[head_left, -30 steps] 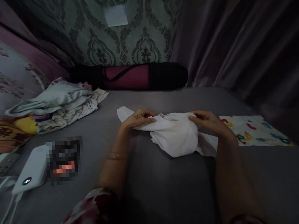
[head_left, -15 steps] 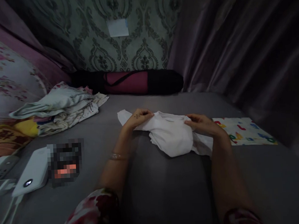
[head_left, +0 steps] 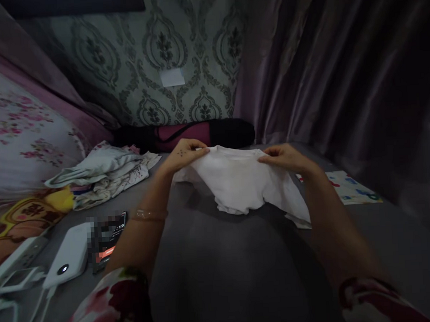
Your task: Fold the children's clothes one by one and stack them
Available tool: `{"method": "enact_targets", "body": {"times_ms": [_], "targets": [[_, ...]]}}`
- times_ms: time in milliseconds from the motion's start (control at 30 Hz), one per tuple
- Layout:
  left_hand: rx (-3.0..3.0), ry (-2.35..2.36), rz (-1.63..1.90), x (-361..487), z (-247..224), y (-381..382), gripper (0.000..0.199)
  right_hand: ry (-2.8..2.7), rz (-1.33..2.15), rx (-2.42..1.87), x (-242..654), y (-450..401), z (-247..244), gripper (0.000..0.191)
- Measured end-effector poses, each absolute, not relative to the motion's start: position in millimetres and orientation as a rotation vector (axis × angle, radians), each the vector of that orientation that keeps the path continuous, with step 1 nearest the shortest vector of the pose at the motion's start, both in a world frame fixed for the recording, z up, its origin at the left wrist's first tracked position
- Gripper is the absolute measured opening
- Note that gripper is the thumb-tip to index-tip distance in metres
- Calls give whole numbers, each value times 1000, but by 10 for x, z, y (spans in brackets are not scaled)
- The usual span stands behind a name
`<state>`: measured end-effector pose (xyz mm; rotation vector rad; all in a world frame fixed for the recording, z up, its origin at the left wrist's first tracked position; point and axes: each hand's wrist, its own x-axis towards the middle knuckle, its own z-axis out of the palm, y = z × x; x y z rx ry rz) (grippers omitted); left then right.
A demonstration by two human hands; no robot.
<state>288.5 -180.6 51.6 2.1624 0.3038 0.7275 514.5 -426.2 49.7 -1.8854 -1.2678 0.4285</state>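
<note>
A small white long-sleeved shirt [head_left: 239, 179] hangs between my two hands, its neckline at the top and its sleeves drooping to either side. My left hand [head_left: 187, 154] pinches the shoulder to the left of the neck opening. On the other side, my right hand [head_left: 285, 158] grips the opposite shoulder between thumb and fingers. The lower hem is bunched and hangs close to the grey bed sheet [head_left: 220, 266]; whether it touches is hard to tell. Beyond my right forearm lies a flat cloth with colourful letters [head_left: 353, 187], partly hidden by the arm.
Folded clothes [head_left: 103, 171] are piled at the left. Nearer stand a white power bank [head_left: 70, 252] with cables, a power strip [head_left: 23, 257] and a partly blurred phone [head_left: 117, 228] beside my left forearm. A black and maroon long bag [head_left: 185, 135] lies along the patterned wall.
Both hands have lifted the white shirt by its shoulders and drawn slightly apart. Its body, bunched on the bed before, now hangs more spread out. The camera view has tilted up.
</note>
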Motion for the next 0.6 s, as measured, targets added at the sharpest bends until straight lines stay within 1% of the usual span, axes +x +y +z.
{"method": "enact_targets", "body": {"times_ms": [133, 267, 367, 433, 533, 600], "targets": [[2246, 282, 808, 2821, 951, -1776, 36, -1309, 290, -1852, 5140, -4200, 888, 43], [2353, 318, 1033, 2819, 1249, -1707, 32, -1379, 142, -1762, 5194, -4094, 1195, 41], [2400, 368, 1235, 2845, 1389, -1634, 29, -1446, -27, -1726, 5260, -3977, 1374, 36], [2444, 356, 1338, 2853, 1463, -1592, 26, -1479, -214, -1742, 5292, -3897, 1471, 31], [2499, 291, 1416, 2836, 1538, -1556, 21, -1487, -476, -1786, 5294, -3813, 1568, 26], [2525, 267, 1400, 2814, 1558, -1550, 20, -1514, -530, -1828, 5276, -3791, 1590, 25]]}}
